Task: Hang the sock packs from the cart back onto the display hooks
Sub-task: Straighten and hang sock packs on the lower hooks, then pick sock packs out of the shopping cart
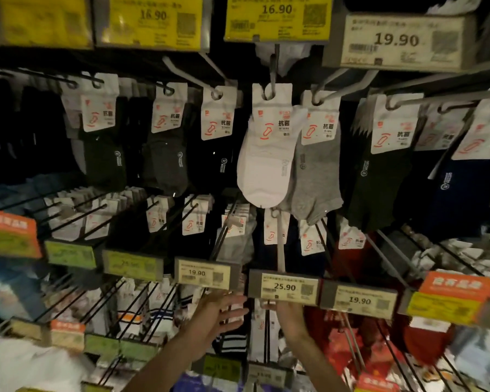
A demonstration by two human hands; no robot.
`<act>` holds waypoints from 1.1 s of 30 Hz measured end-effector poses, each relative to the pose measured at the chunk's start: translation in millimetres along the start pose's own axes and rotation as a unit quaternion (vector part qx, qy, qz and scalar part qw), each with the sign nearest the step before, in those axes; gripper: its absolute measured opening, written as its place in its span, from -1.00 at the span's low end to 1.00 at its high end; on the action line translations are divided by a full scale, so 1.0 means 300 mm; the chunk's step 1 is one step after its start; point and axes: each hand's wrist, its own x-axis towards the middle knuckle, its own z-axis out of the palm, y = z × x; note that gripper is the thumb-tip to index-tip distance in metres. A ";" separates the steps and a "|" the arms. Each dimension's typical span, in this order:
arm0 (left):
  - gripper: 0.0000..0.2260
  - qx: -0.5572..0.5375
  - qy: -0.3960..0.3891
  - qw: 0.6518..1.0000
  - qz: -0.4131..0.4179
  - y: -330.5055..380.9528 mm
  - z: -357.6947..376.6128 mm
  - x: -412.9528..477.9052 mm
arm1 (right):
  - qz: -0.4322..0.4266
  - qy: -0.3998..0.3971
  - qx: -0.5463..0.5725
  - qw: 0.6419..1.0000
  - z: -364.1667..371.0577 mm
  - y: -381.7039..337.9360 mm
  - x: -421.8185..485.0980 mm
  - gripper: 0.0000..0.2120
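Two hands raised: your left hand (219, 314) spread, fingers straight; your right hand (290, 315) half hidden behind 25.90 price tag (285, 287), grip unclear.

In the upper row, one sock pack (262, 159) hangs on the middle hook (272, 70), and a second pack (318, 168) hangs just right of it, partly behind. Below them a price tag (285, 287) sits in front. The left hand (218, 315) is below and left of this tag, the right hand (290, 316) directly under it.
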 end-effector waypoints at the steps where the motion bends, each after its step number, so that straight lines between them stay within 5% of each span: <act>1: -0.79 0.004 -0.004 1.000 -0.005 -0.020 -0.011 -0.016 | -0.015 0.008 -0.010 1.000 0.000 0.006 -0.031 -0.77; 10: -0.81 -0.016 -0.005 1.000 -0.015 -0.192 -0.112 -0.276 | -0.049 -0.059 -0.103 0.992 0.049 0.163 -0.412 -0.73; 19: -0.83 0.019 -0.015 0.992 -0.122 -0.509 -0.358 -0.465 | 0.105 -0.083 -0.132 0.982 0.201 0.426 -0.714 -0.82; 26: -0.83 0.059 0.020 0.966 -0.252 -0.849 -0.557 -0.529 | 0.354 -0.079 -0.047 0.931 0.195 0.785 -0.858 -0.56; 33: -0.88 0.220 0.069 0.906 -0.354 -1.325 -0.797 -0.566 | 0.405 -0.126 -0.237 0.874 0.175 1.266 -0.927 -0.78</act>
